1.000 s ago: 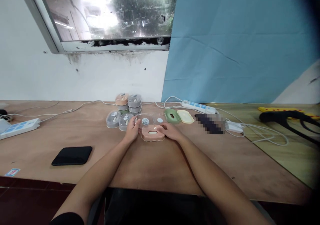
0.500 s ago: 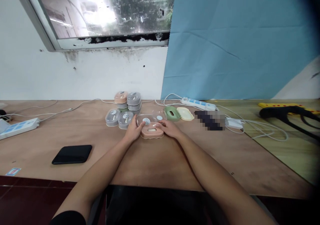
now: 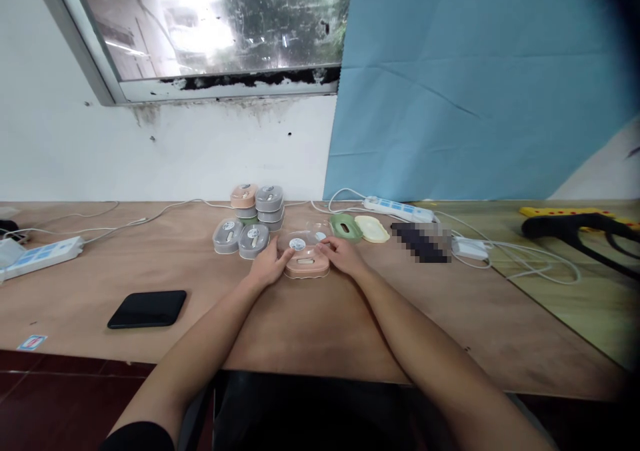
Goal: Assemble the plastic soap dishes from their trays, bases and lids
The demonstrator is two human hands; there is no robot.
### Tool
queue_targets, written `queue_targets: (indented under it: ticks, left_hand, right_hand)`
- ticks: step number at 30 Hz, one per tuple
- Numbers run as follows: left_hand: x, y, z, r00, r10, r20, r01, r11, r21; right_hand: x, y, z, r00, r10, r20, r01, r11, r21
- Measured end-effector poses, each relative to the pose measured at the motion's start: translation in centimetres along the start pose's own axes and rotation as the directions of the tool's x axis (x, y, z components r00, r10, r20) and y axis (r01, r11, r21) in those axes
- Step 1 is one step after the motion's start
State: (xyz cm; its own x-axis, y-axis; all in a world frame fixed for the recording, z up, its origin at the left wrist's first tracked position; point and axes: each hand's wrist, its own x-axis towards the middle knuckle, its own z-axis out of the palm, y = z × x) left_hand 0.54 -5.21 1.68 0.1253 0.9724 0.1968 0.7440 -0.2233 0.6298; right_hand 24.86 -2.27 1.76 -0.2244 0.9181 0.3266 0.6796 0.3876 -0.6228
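Observation:
A pink oval box with a slot in its top lies on the table before me. Over its far part is a clear lid with a round white label; I cannot tell whether the two are joined. From the left, my left hand grips the box and lid, thumb on top. My right hand grips them from the right, fingers bent over the edge. Just behind lies another clear lid, partly hidden. A green slotted tray and a cream shell sit right of it.
Grey lidded boxes stand left of my hands, with a stack of grey and pink ones behind. A black phone lies at the left. Power strips and white cables run along the back. A dark pixelated item lies at right.
The view has shifted slightly, so everything sits a little further right. My left thumb has slid a little down along the box; both hands keep their hold.

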Motion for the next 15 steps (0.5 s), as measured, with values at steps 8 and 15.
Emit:
queue_targets:
  ticks: [8,15]
  left_hand:
    - [-0.49,1.03,-0.26,0.998,0.032,0.059,-0.036,0.996,0.082]
    - [-0.45,0.92,0.08,0.997,0.024,0.07,-0.039,0.976,0.214]
  right_hand:
    - [0.32,-0.02,0.07,0.991,0.085,-0.1,-0.051,0.951,0.304]
    - [0.11,-0.25,-0.39,0.982,0.11,0.156,-0.147,0.958,0.246]
